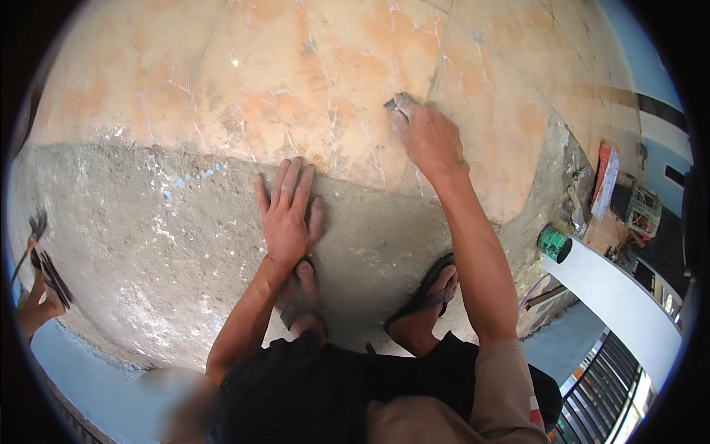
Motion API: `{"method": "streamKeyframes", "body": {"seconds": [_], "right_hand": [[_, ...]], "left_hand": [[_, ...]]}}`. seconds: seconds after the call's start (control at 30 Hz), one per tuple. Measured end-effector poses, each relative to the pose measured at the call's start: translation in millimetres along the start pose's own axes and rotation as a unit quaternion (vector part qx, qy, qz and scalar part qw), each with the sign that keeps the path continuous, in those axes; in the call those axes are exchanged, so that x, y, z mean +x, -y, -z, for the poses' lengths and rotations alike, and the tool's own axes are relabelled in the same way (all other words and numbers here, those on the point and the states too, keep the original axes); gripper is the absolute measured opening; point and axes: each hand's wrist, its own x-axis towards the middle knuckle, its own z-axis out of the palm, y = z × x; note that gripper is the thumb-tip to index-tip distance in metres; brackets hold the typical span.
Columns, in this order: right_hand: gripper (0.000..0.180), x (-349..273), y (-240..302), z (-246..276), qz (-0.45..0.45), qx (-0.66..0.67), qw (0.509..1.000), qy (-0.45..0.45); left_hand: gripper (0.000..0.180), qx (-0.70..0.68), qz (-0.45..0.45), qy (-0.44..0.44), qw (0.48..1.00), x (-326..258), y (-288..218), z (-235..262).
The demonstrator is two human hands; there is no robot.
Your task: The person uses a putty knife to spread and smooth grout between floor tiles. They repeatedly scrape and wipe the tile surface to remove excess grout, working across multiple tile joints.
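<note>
My right hand is closed low over the orange-beige marbled tiles, close to a joint line between them. From its fingertips sticks a small dark flat piece, too small to tell its kind. Fingers spread, my left hand lies flat on the rough grey concrete, its fingertips at the edge where the tiles begin. White dust marks the fingers of both hands.
My sandalled feet stand on the concrete below my hands. To the right are a green can, a white curved panel and a red-and-white packet. Another person's foot and a brush-like tool show at far left.
</note>
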Motion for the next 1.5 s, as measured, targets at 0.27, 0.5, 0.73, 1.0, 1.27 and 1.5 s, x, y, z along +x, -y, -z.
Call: {"method": "streamKeyframes", "body": {"seconds": [0.27,0.5,0.73,1.0,1.27,1.5], "right_hand": [[0.046,-75.3,-21.6,-15.4,0.055,-0.011,0.997,0.057],[0.048,-95.2,-18.1,-27.4,0.143,-0.056,0.987,0.041],[0.052,-103.0,-46.7,-30.8,0.170,-0.058,0.982,0.056],[0.046,-76.3,5.3,-12.1,0.106,-0.076,0.987,0.090],[0.048,-73.6,17.5,-11.4,0.094,-0.066,0.990,0.076],[0.046,-96.7,12.0,-19.0,0.087,-0.085,0.987,0.109]], "left_hand": [[0.062,-0.004,0.009,0.007,1.000,-5.0,3.2,-0.2],[0.062,-0.005,0.002,-0.007,1.000,-4.0,2.6,-3.1],[0.061,-0.004,-0.010,-0.015,1.000,-4.5,3.4,-3.4],[0.061,-0.013,-0.004,-0.008,1.000,-4.2,4.4,-3.5],[0.061,-0.014,0.000,-0.012,1.000,-4.4,4.2,-4.4],[0.062,-0.011,0.005,-0.007,1.000,-6.6,5.8,-5.0]]}}
